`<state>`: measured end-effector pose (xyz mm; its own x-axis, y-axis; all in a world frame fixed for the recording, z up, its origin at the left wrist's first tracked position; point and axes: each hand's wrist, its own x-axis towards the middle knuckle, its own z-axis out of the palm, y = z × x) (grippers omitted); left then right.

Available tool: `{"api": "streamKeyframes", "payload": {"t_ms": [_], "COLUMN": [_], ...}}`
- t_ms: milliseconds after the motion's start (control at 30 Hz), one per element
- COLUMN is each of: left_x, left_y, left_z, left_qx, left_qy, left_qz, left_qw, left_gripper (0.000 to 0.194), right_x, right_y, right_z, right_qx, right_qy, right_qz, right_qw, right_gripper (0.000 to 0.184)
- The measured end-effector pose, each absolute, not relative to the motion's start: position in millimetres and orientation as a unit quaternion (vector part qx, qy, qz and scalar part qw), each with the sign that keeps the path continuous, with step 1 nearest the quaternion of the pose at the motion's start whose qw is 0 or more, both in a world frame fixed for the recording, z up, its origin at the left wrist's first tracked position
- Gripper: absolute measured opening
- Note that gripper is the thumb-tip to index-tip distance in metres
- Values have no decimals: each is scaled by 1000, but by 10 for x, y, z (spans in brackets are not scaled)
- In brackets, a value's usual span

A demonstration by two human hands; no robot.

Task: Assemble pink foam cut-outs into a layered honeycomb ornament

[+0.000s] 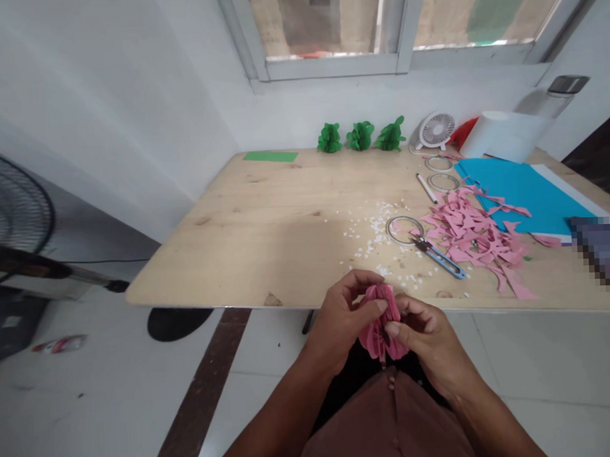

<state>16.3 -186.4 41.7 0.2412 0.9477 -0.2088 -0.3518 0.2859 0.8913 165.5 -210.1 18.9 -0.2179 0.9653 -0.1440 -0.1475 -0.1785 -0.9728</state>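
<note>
Both my hands hold a pink folded paper ornament (381,322) just in front of the near edge of the wooden table (265,236). My left hand (345,317) grips its left side, fingers curled over the top. My right hand (421,334) pinches its right side with thumb and fingers closed. On the table beyond lie a blue-handled thread snipper (441,257), a metal ring (404,229), small white paper bits (373,243) and a heap of pink paper scraps (472,232).
Three green paper ornaments (360,136) stand at the table's back edge, with a green sheet (270,156), a small white fan (435,130), two more rings (442,181), a pen (426,187) and blue paper (521,191). A standing fan (14,218) is on the left.
</note>
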Motion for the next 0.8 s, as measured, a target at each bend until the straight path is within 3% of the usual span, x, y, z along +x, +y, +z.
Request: {"api": "streamKeyframes", "payload": {"t_ms": [800], "left_x": [118], "left_y": [-1923], "left_z": [367], "left_qx": [343], "left_qy": [391], "left_qz": [469], "left_qw": [714], "left_gripper": [31], "right_x": [1644], "right_y": [-2154], "right_z": [162], "right_qx": [-423], "right_qy": [-412], "right_qz": [665], "right_qw": [458], "right_gripper": [22]}}
